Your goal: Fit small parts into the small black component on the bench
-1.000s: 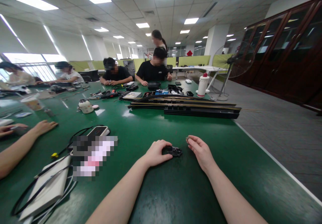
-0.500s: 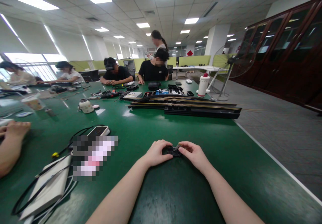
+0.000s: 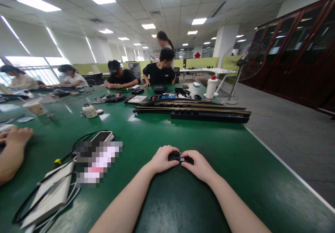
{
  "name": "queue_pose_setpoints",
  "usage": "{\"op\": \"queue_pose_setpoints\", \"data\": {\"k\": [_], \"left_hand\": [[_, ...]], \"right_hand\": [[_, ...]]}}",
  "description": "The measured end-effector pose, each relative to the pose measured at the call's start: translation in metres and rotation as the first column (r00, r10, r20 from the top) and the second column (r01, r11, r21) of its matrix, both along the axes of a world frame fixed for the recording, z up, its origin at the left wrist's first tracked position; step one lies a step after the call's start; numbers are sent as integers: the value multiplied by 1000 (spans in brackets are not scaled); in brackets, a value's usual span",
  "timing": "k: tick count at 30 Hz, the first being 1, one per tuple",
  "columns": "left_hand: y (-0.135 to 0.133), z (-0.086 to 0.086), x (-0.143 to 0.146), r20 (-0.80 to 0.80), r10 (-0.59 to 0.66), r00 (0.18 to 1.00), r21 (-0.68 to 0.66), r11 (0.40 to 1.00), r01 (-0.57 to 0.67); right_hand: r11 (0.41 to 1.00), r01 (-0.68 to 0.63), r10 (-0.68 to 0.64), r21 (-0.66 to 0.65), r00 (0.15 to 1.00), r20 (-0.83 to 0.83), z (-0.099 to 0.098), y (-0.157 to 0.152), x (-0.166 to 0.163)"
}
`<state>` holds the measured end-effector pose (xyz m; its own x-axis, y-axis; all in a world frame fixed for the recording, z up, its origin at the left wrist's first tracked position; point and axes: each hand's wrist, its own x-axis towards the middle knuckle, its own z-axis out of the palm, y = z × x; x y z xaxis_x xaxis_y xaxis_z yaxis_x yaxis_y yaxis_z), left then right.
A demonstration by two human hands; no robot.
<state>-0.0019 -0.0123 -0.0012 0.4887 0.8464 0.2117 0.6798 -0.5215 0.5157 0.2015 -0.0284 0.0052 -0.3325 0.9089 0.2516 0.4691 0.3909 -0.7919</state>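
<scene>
A small black part [image 3: 179,157], with some grey on it, rests at the tabletop between my two hands. My left hand [image 3: 164,159] grips its left side, thumb in front and fingers behind. From the right, my right hand [image 3: 195,163] closes on the same part with thumb and fingertips. Fingers cover much of it, so its exact kind does not show. Under both forearms lies the green tabletop [image 3: 162,205].
Long black strips [image 3: 209,117] with thin brass-coloured rods lie ahead. A white bottle [image 3: 211,89] stands behind them. To the left are a phone [image 3: 102,137], a white notebook-like slab [image 3: 49,194] with cables and a small patterned jar [image 3: 89,110]. A co-worker's hand [image 3: 18,135] is at far left.
My right hand has shifted slightly left and its fingertips have come down onto the black part. My left hand stays in place.
</scene>
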Motion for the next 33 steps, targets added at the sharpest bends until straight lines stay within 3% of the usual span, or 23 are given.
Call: {"op": "queue_pose_setpoints", "data": {"k": [6,33], "left_hand": [[-2,2,2,-14,16,1000,-5,1000,-16],[0,0,1,33,13,999,-6,1000,-13]], "right_hand": [[997,36,-39,-68,998,-46,0,-1,4],[996,42,-37,-76,997,64,-3,0,4]]}}
